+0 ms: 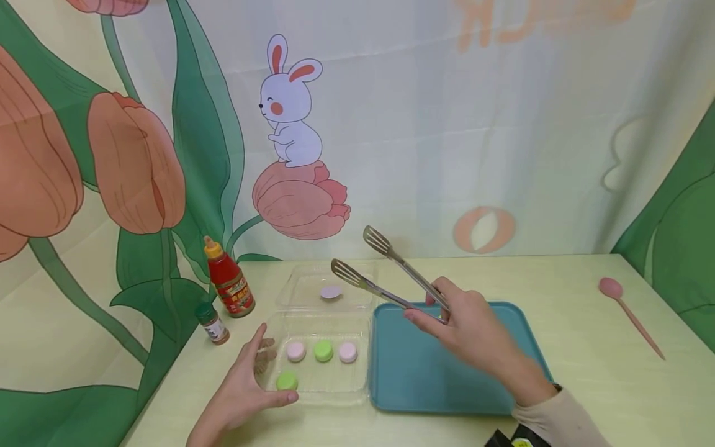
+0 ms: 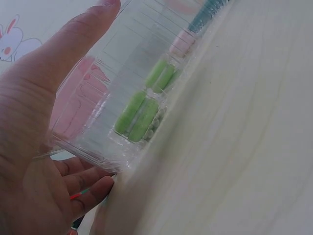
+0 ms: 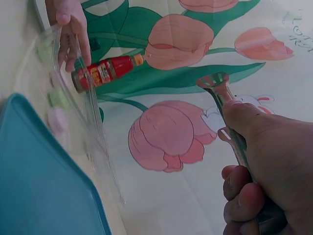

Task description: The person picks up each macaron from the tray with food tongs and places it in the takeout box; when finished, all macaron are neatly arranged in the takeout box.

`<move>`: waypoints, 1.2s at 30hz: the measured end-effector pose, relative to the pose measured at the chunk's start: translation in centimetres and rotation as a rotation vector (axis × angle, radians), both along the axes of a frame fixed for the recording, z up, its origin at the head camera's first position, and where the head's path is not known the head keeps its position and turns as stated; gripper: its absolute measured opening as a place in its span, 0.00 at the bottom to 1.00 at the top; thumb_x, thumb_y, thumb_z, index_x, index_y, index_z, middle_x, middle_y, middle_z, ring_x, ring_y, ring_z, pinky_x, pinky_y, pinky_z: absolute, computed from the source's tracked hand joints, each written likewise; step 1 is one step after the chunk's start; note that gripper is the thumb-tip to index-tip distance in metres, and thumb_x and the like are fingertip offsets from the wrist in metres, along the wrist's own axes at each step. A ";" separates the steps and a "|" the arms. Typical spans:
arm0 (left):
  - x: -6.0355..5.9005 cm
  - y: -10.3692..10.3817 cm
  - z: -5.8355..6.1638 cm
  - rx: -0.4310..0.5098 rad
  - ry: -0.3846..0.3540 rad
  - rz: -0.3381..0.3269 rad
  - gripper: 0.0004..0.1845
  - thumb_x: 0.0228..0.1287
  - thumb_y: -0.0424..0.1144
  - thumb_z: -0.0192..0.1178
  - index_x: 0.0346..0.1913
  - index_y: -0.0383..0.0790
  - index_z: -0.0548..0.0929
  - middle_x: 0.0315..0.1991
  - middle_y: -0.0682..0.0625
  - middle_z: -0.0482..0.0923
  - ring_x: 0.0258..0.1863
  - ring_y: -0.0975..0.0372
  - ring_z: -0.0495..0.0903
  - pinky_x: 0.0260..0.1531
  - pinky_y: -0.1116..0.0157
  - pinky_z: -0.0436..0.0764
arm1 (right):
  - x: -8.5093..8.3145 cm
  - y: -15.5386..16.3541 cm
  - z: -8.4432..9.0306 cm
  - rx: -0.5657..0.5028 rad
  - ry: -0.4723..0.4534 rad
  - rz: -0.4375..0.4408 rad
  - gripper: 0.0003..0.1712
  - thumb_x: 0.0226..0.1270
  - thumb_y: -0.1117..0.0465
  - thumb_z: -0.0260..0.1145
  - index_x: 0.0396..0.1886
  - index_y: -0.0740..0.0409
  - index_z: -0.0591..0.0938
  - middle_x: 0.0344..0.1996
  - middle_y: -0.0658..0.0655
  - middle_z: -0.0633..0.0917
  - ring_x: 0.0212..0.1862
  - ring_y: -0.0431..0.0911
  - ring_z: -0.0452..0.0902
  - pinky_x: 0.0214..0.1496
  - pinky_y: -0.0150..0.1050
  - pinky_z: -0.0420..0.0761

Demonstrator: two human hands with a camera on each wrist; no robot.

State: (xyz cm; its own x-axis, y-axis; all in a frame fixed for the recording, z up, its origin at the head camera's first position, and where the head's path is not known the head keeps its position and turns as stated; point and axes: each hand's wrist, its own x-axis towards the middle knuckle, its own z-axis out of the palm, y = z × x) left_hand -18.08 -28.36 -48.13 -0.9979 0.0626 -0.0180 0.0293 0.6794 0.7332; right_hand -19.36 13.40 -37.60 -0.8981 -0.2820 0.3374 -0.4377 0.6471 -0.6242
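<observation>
Holding the metal tongs [image 1: 390, 295] in my right hand [image 1: 475, 335], I have their slotted ends spread apart, raised over the table [image 1: 592, 372]. My left hand [image 1: 240, 385] is relaxed and spread around the left side of the clear container [image 1: 335, 382], thumb at its front edge. Inside sit four macarons [image 1: 323, 351]: pink, green and pink in a row, with another green one nearer the left thumb. The blue tray [image 1: 424, 391] lies just right of the container, under my right hand.
</observation>
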 end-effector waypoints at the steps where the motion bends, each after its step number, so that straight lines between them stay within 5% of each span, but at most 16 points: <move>1: 0.0 0.0 0.0 0.000 0.003 -0.002 0.76 0.39 0.61 0.85 0.85 0.54 0.41 0.77 0.46 0.62 0.73 0.49 0.69 0.71 0.35 0.63 | 0.0 0.4 0.0 -0.006 -0.007 -0.008 0.27 0.66 0.31 0.68 0.43 0.47 0.76 0.14 0.46 0.74 0.15 0.40 0.68 0.18 0.36 0.71; 20: 0.0 0.0 -0.1 -0.014 0.010 -0.001 0.76 0.39 0.63 0.84 0.85 0.53 0.41 0.76 0.46 0.63 0.73 0.49 0.70 0.71 0.35 0.63 | 0.6 7.3 -1.1 0.096 -0.057 -0.168 0.32 0.67 0.28 0.64 0.46 0.50 0.76 0.17 0.50 0.73 0.18 0.43 0.67 0.20 0.37 0.69; 27: -0.1 -0.1 -0.1 -0.022 0.007 0.000 0.76 0.40 0.64 0.83 0.85 0.55 0.40 0.76 0.46 0.63 0.73 0.48 0.70 0.71 0.35 0.64 | 1.0 9.5 -2.8 0.140 -0.078 -0.203 0.31 0.69 0.29 0.64 0.46 0.52 0.76 0.17 0.50 0.71 0.20 0.43 0.67 0.21 0.36 0.67; 36: 0.0 0.0 -0.1 -0.019 0.008 0.001 0.75 0.40 0.63 0.83 0.85 0.53 0.41 0.76 0.46 0.63 0.73 0.48 0.70 0.71 0.35 0.65 | 1.1 11.5 -5.2 0.243 -0.124 -0.142 0.27 0.70 0.31 0.64 0.36 0.51 0.75 0.17 0.47 0.70 0.20 0.39 0.65 0.21 0.33 0.65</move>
